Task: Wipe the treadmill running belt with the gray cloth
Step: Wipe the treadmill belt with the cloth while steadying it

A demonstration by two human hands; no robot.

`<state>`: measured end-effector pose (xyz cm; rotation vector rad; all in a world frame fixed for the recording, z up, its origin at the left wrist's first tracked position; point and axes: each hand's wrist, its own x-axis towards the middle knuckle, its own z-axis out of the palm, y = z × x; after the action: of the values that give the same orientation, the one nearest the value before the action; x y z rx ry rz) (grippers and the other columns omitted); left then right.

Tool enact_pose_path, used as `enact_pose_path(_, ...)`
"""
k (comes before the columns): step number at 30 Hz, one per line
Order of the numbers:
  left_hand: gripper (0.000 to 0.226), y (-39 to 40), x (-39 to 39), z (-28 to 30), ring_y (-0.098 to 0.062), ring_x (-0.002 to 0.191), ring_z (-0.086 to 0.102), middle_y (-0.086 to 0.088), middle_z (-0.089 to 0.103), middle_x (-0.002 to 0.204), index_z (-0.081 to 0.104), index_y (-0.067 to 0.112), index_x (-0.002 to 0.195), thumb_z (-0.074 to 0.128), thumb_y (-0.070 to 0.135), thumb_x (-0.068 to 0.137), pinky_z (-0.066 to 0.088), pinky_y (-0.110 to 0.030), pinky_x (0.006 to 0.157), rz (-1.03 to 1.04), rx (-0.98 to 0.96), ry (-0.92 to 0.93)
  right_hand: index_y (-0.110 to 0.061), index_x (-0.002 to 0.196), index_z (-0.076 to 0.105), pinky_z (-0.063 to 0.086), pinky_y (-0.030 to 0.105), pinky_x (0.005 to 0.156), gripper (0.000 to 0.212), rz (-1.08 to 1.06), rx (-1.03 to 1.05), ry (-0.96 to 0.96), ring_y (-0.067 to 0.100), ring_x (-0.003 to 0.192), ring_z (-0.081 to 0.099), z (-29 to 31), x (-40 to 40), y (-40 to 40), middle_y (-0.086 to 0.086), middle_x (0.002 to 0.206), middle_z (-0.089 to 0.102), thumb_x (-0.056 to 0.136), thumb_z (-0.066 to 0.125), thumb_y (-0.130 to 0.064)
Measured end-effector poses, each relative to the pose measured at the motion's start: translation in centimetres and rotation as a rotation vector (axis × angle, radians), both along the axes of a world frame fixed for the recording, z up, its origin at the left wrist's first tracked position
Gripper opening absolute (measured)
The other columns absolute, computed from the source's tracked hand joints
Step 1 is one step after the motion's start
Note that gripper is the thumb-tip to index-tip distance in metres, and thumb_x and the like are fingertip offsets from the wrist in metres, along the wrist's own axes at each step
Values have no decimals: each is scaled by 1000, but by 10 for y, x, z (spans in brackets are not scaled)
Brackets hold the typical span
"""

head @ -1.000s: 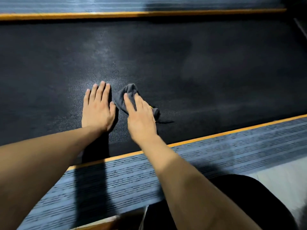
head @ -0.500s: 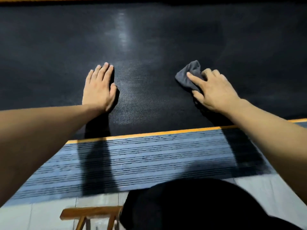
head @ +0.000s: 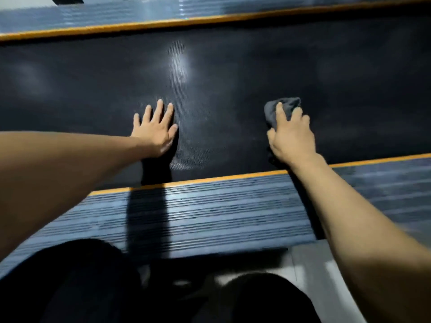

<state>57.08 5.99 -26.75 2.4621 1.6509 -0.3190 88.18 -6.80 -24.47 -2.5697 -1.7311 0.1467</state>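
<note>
**Fingers spread on the belt, fingers pressing the cloth**

Fingers (head: 159, 108) of the left hand (head: 155, 131) lie fanned apart and flat on the running belt (head: 233, 94), palm down, with the thumb stretched out toward the right. Nothing is under or in this hand; it rests bare on the dark, finely textured surface, and its forearm reaches in from the lower left.

On the other side, the right hand (head: 291, 136) sits well apart from the left, also on the belt. Its fingers (head: 279, 111) are extended and slightly parted, bearing down on the gray cloth (head: 283, 108). The thumb curls in along the left edge of the cloth. This is a press from above more than a pinch, though whether the thumb grips a fold underneath cannot be told. The cloth is bunched into a small, crumpled wad, and only its far part shows beyond the fingertips; the rest is hidden under the hand. It lies on the belt toward the near side, closer to the near orange stripe (head: 233, 177) than to the far orange stripe (head: 163, 23).

A pale glare (head: 179, 64) shines on the belt farther out, between the two hands. Nearest the person runs the ribbed bluish side rail (head: 221, 210), crossed by the dark shadow of the left arm. Black-clothed knees (head: 81, 276) fill the bottom edge of the view.
</note>
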Motion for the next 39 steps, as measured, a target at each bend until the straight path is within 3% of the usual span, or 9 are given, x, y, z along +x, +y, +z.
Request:
enact_pose_path(4, 65, -3, -38, 0, -34, 156, 7, -7, 3, 171, 5, 22, 163, 16, 49, 105, 9, -50, 124, -206, 43, -31, -4, 150, 33, 50, 48, 80, 69, 275, 54, -3, 43, 104, 51, -2, -110, 16, 30, 128, 47, 89, 54, -30)
enact_pose_path(8, 67, -3, -66, -5, -30, 156, 14, -6, 14, 170, 14, 23, 162, 13, 51, 101, 11, -44, 126, -330, 98, -105, -14, 157, 16, 48, 47, 86, 72, 485, -33, 45, 38, 112, 44, -1, -161, 20, 22, 136, 39, 96, 48, -35)
enact_pose_path(14, 61, -2, -68, -10, -29, 155, 17, -4, 19, 169, 20, 26, 161, 22, 45, 103, 11, -43, 126, -317, 123, -187, -21, 156, 21, 46, 49, 91, 68, -142, -62, -34, 44, 118, 43, 2, -55, 8, 25, 138, 35, 94, 48, -29)
enact_pose_path(16, 61, -1, -69, -13, -29, 155, 17, -5, 20, 169, 21, 25, 161, 22, 45, 103, 11, -44, 127, -306, 145, -195, -19, 157, 17, 44, 49, 93, 67, -224, -88, 2, 45, 122, 39, 1, -51, 5, 27, 146, 27, 98, 46, -31)
enact_pose_path(21, 63, -1, -70, -16, -27, 156, 12, -4, 15, 170, 17, 25, 162, 17, 45, 102, 8, -44, 127, -303, 114, -231, -13, 157, 19, 49, 47, 83, 71, 53, -99, -65, 44, 108, 48, 8, -131, 11, 28, 136, 36, 94, 49, -30)
enact_pose_path(26, 63, -1, -68, -19, -29, 155, 17, -7, 20, 168, 22, 23, 161, 19, 44, 101, 9, -44, 127, -302, 136, -258, -24, 157, 15, 47, 42, 72, 70, 328, -132, -19, 36, 108, 44, 12, -164, 11, 18, 130, 38, 97, 48, -33)
enact_pose_path(33, 64, -2, -68, -12, -30, 154, 21, -8, 24, 167, 27, 21, 160, 22, 43, 101, 12, -46, 126, -319, 123, -243, -21, 156, 21, 45, 47, 94, 64, -418, -74, -5, 40, 123, 43, 3, -105, 27, 21, 146, 31, 97, 45, -32)
enact_pose_path(35, 63, -1, -68, -12, -30, 154, 21, -8, 24, 167, 27, 20, 160, 23, 43, 101, 12, -45, 126, -314, 116, -254, -18, 155, 24, 45, 47, 94, 65, -424, -37, -21, 41, 122, 43, 0, -116, 33, 24, 146, 32, 97, 47, -31)
enact_pose_path(39, 62, 3, -74, -12, -31, 153, 22, -13, 24, 166, 31, 15, 158, 28, 41, 101, 9, -39, 127, -280, 99, -348, -16, 150, 38, 50, 46, 75, 69, -7, 73, 9, 44, 100, 50, -7, -170, 40, 26, 123, 46, 87, 61, -29)
